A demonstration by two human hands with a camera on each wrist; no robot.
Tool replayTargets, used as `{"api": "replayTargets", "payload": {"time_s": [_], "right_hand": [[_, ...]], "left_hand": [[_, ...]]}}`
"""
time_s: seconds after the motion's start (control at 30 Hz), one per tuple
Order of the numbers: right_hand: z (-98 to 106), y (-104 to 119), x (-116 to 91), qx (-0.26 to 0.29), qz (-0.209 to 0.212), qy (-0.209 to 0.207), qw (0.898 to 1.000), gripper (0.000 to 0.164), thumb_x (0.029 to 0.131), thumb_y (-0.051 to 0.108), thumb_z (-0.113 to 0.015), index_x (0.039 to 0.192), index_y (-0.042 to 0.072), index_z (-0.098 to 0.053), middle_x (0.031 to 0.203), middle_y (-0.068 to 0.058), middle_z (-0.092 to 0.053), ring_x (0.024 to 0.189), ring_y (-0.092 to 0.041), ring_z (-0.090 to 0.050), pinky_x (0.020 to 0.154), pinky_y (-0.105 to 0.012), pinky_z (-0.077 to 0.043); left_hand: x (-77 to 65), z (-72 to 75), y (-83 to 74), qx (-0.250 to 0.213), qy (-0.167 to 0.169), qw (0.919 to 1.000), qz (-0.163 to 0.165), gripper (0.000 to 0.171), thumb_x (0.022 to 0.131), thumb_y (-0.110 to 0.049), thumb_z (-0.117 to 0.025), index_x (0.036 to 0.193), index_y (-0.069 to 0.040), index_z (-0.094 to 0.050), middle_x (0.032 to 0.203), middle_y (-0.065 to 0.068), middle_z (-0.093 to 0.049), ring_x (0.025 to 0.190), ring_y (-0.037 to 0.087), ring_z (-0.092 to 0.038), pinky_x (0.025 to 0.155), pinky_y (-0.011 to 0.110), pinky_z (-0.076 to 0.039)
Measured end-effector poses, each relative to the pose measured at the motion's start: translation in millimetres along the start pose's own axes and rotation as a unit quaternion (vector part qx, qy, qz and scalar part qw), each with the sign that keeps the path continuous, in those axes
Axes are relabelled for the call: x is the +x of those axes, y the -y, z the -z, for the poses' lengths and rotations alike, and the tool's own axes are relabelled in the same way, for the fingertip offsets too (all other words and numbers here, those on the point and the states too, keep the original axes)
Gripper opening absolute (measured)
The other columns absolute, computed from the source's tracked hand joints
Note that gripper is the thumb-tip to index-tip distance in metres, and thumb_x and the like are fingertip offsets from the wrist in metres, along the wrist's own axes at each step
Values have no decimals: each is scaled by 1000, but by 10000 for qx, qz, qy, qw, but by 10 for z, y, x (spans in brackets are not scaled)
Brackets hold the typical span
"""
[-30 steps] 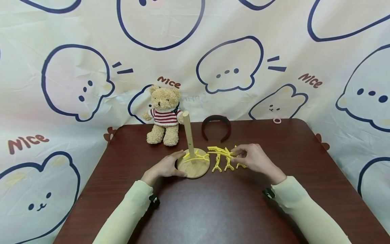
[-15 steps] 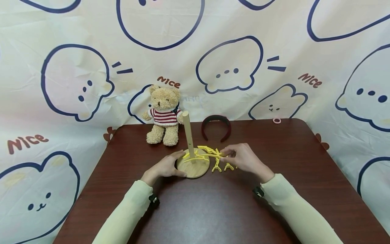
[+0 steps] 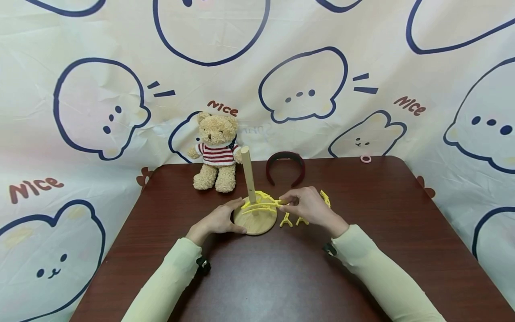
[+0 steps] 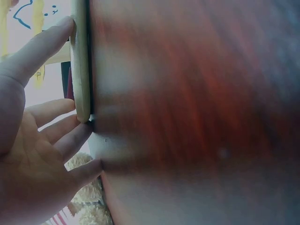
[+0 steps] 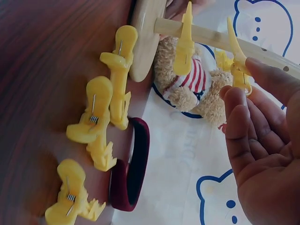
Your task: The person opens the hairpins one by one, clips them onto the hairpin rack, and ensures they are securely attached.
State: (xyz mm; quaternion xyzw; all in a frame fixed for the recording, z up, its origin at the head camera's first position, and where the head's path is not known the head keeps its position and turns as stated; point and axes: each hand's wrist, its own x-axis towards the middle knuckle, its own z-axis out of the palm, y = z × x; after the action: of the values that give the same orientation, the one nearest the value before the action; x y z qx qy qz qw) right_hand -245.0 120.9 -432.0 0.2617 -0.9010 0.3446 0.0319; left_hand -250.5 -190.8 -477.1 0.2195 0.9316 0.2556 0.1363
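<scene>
A wooden stand with an upright post (image 3: 248, 174) rises from a round base (image 3: 255, 226). My left hand (image 3: 219, 218) holds the base's left rim, thumb and fingers spread along its edge. A yellow toothed hair clip (image 5: 185, 49) sits on the lower post. My right hand (image 3: 307, 203) pinches a second yellow hair clip (image 5: 238, 68) by its handle end, between thumb and fingertips. That clip's jaws stand apart, straddling the post in the right wrist view, above the first clip. Several more yellow hair clips (image 5: 96, 112) lie on the table, partly under the right hand in the head view.
A teddy bear (image 3: 217, 154) in a striped sweater sits behind the stand on the left. Behind, a dark red headband (image 3: 302, 172) stands near the table's back edge. A pink ring (image 3: 365, 159) lies at that edge, before a printed cloth backdrop (image 3: 301, 27).
My right hand has moved left with the pinched clip, bringing its jaws from beside the stand to the post. More of a far-right clip shows now. The left hand stays put.
</scene>
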Motion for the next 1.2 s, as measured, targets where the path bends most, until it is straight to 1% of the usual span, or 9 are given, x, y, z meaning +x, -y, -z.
{"api": "replayTargets", "payload": {"time_s": [0.13,0.23,0.4,0.5,0.7,0.87,1.0,1.2], "right_hand": [[-21,34,48,56,-21,44,10000,21,83,27,-82,101,18,-79,86,10,-75,74,-3,-64,65,-24,-54],[-39,59,81,103,-42,132,9999,23,84,27,-82,103,15,-79,88,9,-76,75,-4,-64,67,-25,-54],[-74,89,129,178,-165,284,9993,24,85,28,-80,105,15,-78,89,8,-76,77,-4,-65,68,-25,-55],[-92,93,154,183,-213,306,9991,23,85,29,-81,104,17,-78,89,9,-76,77,-3,-65,68,-25,-55],[-130,67,198,100,-176,304,9993,24,85,29,-80,105,16,-79,90,8,-77,78,-4,-66,69,-25,-55],[-161,43,218,63,-163,310,9994,24,86,30,-80,106,16,-79,91,7,-77,78,-4,-67,70,-25,-56],[-179,27,231,135,-133,305,9994,23,86,29,-79,106,18,-78,92,7,-77,79,-4,-68,70,-25,-56],[-184,20,233,203,-154,334,9991,25,86,30,-79,108,18,-78,92,7,-77,79,-4,-68,69,-25,-56]], "left_hand": [[6,-2,7,24,-6,10000,-39,98,77,-41,-85,155,-7,-36,162,17,-31,147,37,-35,117,52,-34],[16,-3,16,39,-13,10000,-64,98,77,-41,-85,155,-7,-36,162,17,-31,147,36,-35,117,51,-34],[11,-2,15,9,-20,10000,-50,98,77,-41,-85,155,-8,-36,162,16,-33,147,35,-36,117,50,-35],[2,-2,8,17,-39,10000,-57,97,78,-41,-85,155,-8,-36,161,16,-34,146,35,-36,117,50,-35],[-2,3,1,73,-54,9999,-104,96,78,-41,-85,154,-7,-37,161,17,-34,146,36,-37,116,51,-36],[-1,11,-8,105,-41,9999,-69,96,78,-40,-85,154,-7,-37,161,16,-34,146,35,-37,116,51,-36],[-3,9,-17,72,-36,10000,29,95,77,-39,-86,154,-9,-38,161,16,-35,147,35,-36,117,50,-35],[-1,-12,-13,111,-198,9997,-86,92,74,-38,-87,148,-3,-45,157,20,-39,144,36,-40,116,50,-37]]}}
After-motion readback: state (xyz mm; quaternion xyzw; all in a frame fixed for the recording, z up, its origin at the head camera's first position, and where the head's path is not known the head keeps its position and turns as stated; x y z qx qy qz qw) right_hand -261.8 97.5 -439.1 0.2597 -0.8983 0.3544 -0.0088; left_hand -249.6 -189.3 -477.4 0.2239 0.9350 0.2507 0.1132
